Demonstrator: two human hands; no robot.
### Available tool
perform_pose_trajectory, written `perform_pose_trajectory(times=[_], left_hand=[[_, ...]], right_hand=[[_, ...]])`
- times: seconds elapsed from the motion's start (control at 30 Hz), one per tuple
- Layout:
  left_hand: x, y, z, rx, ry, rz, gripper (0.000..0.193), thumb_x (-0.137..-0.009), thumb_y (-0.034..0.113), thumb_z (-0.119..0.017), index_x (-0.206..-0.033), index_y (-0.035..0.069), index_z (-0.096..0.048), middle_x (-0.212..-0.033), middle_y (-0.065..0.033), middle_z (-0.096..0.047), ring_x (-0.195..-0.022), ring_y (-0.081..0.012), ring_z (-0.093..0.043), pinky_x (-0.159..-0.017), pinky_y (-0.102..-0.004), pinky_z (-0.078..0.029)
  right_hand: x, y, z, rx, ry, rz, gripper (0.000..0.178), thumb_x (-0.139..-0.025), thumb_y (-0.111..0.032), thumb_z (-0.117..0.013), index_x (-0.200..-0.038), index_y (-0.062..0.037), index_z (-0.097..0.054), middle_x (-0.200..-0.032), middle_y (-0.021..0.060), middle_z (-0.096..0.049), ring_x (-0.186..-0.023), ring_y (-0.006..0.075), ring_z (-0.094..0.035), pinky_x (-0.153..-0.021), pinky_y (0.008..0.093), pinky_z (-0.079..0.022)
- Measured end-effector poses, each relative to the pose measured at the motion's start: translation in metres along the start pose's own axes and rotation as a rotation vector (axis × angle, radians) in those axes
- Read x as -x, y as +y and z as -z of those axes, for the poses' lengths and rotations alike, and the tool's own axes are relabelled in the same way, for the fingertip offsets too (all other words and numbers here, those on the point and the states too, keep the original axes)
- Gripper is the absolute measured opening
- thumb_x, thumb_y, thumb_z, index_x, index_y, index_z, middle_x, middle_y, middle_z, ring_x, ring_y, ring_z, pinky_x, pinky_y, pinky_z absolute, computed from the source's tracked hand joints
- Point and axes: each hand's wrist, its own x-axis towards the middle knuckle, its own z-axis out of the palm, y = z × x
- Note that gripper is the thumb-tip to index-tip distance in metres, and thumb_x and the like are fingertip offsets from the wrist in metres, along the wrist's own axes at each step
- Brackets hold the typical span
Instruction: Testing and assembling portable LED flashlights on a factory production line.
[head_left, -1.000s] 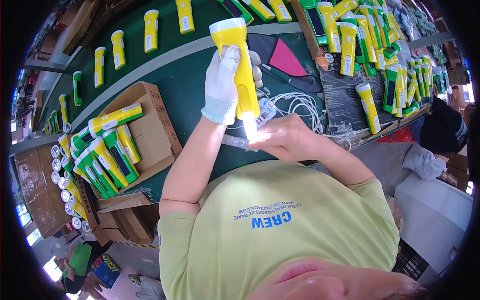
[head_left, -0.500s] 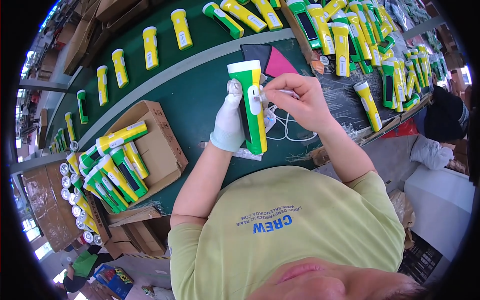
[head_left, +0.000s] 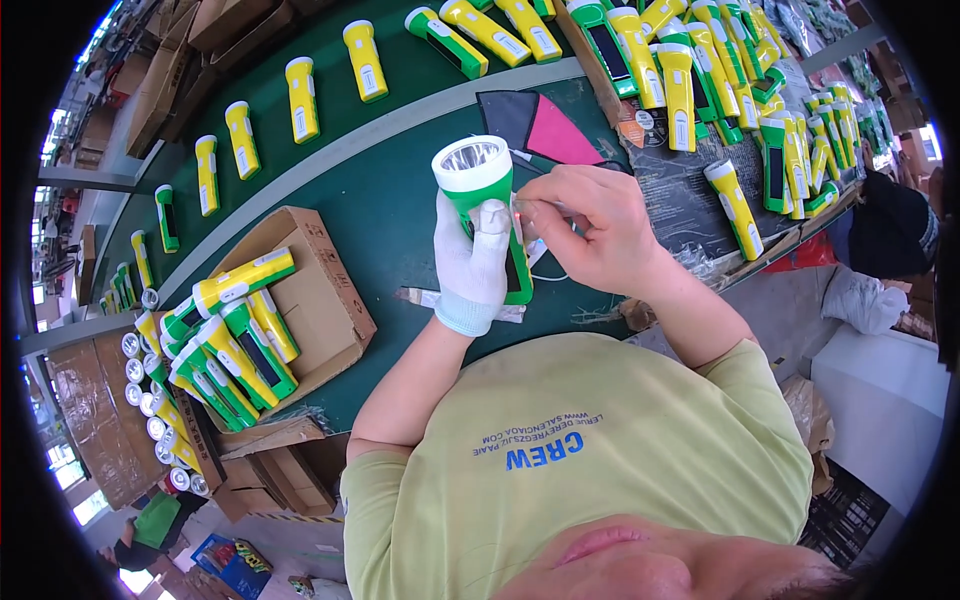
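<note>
My gloved left hand (head_left: 472,262) grips the green flashlight (head_left: 487,205) upright while my bare right hand (head_left: 585,230) pinches something small at its side, many finished flashlights boxed left of it, more waiting beyond.

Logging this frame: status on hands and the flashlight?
Left hand, gloved, gripping green flashlight upright over the belt. Right hand, bare, fingertips pinched at its side. Cardboard box of flashlights off to the left; nothing in the way.
</note>
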Motion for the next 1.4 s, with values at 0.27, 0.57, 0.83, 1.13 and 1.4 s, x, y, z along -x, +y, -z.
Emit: perform_pose_trajectory(times=[0.27, 0.57, 0.83, 1.13, 1.4], left_hand=[[-0.012, 0.029, 0.01, 0.767, -0.186, 0.439, 0.079, -0.089, 0.076, -0.026, -0.114, 0.007, -0.054, -0.069, -0.0054, -0.049, -0.057, -0.0183, -0.047, -0.057, -0.0343, -0.043], [-0.011, 0.003, -0.004, 0.495, -0.001, 0.384, 0.051, -0.097, 0.053, -0.043, -0.118, 0.006, -0.048, -0.101, -0.0082, -0.058, -0.09, -0.0186, -0.059, -0.083, -0.0344, -0.049], [-0.014, -0.011, 0.025, 0.4, 0.028, 0.401, 0.068, -0.099, 0.052, -0.039, -0.142, 0.0, -0.031, -0.138, -0.019, -0.043, -0.126, -0.0301, -0.045, -0.107, -0.0424, -0.035], [-0.034, -0.023, 0.014, 0.319, 0.0, 0.485, 0.049, -0.099, 0.035, -0.052, -0.134, 0.003, -0.043, -0.12, -0.0121, -0.054, -0.108, -0.0213, -0.055, -0.094, -0.0361, -0.044], [-0.107, -0.061, 0.01, 0.287, -0.023, 0.627, 0.042, -0.096, 0.035, -0.057, -0.129, 0.01, -0.05, -0.111, -0.005, -0.06, -0.097, -0.0171, -0.058, -0.081, -0.0324, -0.048]], right_hand=[[0.009, 0.071, 0.003, -0.54, 0.325, -0.556, 0.014, -0.089, -0.008, -0.064, -0.101, -0.0041, -0.069, -0.081, -0.0034, -0.064, -0.066, 0.0025, -0.053, -0.058, 0.0179, -0.041], [0.037, 0.018, -0.026, -0.278, -0.066, -0.249, 0.056, -0.07, -0.03, -0.086, -0.109, 0.0021, -0.061, -0.096, 0.0081, -0.068, -0.08, 0.0089, -0.064, -0.067, 0.0237, -0.051], [0.006, 0.049, 0.1, -0.186, 0.532, -0.182, 0.021, -0.092, -0.022, -0.058, -0.094, -0.002, -0.065, -0.07, 0.0076, -0.063, -0.061, 0.0178, -0.059, -0.06, 0.0343, -0.046], [0.007, 0.148, 0.235, 0.953, 0.448, -0.704, 0.062, -0.076, -0.06, -0.061, -0.098, -0.0027, -0.067, -0.092, 0.0181, -0.07, -0.091, 0.0333, -0.067, -0.082, 0.0433, -0.05], [-0.025, 0.185, 0.239, 1.042, 0.472, -0.628, 0.045, -0.085, -0.052, -0.058, -0.108, -0.0151, -0.068, -0.102, 0.0123, -0.07, -0.096, 0.0311, -0.067, -0.081, 0.0433, -0.052]])
